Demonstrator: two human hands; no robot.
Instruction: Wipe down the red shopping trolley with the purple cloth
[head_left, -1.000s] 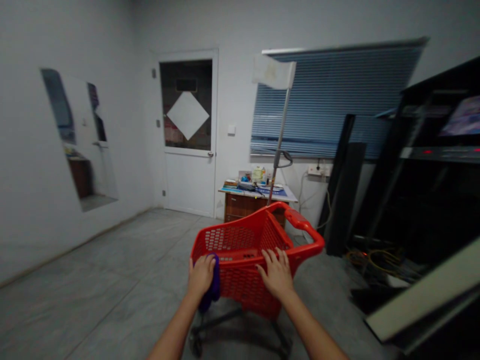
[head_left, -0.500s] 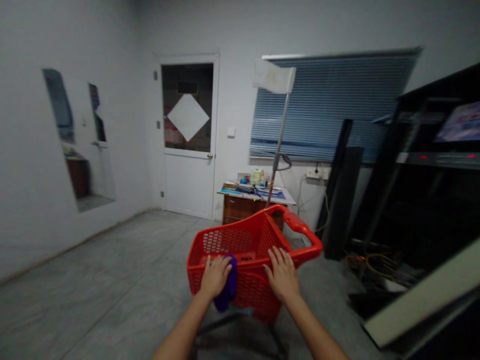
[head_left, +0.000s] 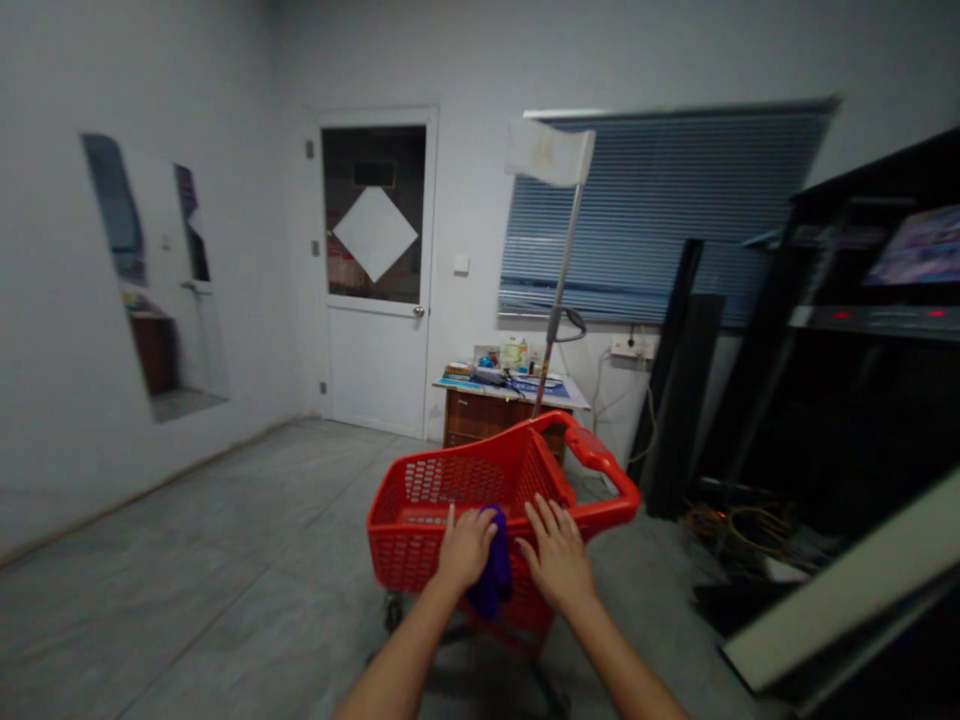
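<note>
A red plastic shopping cart (head_left: 420, 550) stands side-on in front of me, its handle to the right. My left hand (head_left: 466, 548) is closed on a purple cloth (head_left: 491, 580) at the near rim of the basket. The cloth drapes over the rim and hangs down the outside. My right hand (head_left: 555, 552) lies on the same rim further right, fingers stretched and apart, with nothing held. A pole with a white flag (head_left: 549, 155) rises behind the handle end of the cart.
A small wooden desk (head_left: 480, 415) with bottles and papers stands behind the cart by the wall. A white door (head_left: 375, 370) is at the back, a mirror (head_left: 157, 290) on the left wall. Dark panels (head_left: 679, 400), cables and a long pale board (head_left: 840, 590) lie to the right.
My left hand has slid right along the rim with the purple cloth, closer to my right hand. The right hand stays on the rim with hardly any movement.
</note>
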